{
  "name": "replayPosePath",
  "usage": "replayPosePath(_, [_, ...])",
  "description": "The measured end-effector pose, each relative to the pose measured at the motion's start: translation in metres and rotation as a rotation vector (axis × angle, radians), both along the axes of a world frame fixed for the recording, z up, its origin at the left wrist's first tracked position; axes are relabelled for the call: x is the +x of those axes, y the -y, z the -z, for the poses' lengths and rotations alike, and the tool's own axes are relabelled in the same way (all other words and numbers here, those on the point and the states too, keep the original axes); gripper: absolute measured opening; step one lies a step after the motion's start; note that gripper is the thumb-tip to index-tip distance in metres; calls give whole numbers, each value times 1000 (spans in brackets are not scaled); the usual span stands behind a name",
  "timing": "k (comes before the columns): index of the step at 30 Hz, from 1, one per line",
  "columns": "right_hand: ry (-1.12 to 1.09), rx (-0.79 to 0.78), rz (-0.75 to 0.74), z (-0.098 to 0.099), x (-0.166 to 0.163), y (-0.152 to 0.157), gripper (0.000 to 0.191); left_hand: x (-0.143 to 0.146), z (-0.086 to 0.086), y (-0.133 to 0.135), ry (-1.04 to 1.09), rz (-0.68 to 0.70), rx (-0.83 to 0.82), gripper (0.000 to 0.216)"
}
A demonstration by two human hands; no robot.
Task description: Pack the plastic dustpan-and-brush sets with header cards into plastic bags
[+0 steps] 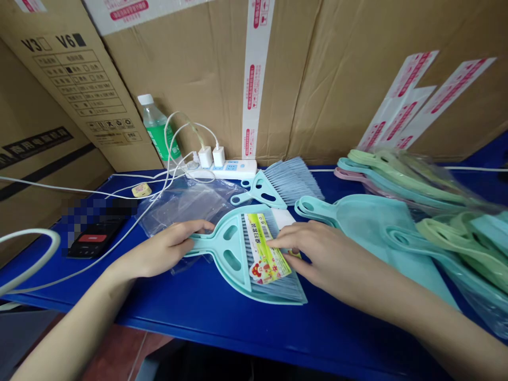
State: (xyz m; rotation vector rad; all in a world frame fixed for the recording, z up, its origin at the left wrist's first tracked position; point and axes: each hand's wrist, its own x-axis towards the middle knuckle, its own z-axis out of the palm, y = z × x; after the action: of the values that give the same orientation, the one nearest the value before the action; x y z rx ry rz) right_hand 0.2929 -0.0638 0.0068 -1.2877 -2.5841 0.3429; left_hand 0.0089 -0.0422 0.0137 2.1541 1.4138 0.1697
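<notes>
A teal mini dustpan and brush set (234, 254) lies on the blue table (222, 317), brush nested in the pan. A colourful paper label card (264, 248) rests on the bristles. My left hand (166, 248) is closed round the handle end of the set. My right hand (313, 248) lies over the right side, fingertips pressed on the label card. Under the handle lies a stack of clear plastic bags (186, 203).
A loose teal brush (278, 185) and a teal dustpan (357, 217) lie behind. Bagged green and teal sets (436, 211) pile up on the right. A power strip with chargers (226, 166), a green bottle (156, 127), a phone (95, 238) and cardboard boxes stand left and behind.
</notes>
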Motion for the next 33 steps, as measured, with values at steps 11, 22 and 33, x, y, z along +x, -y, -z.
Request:
replayPosePath(11, [1,-6,-70,3,6,-2,49,1,-2,1,21,3,17,49])
replayPosePath(22, [64,-112,-80,8,-6,-6,79,0,0,0,16,8,26,49])
replayPosePath(33, [30,-245,-92,12,-6,-8,80,2,1,1,-7,35,54,50])
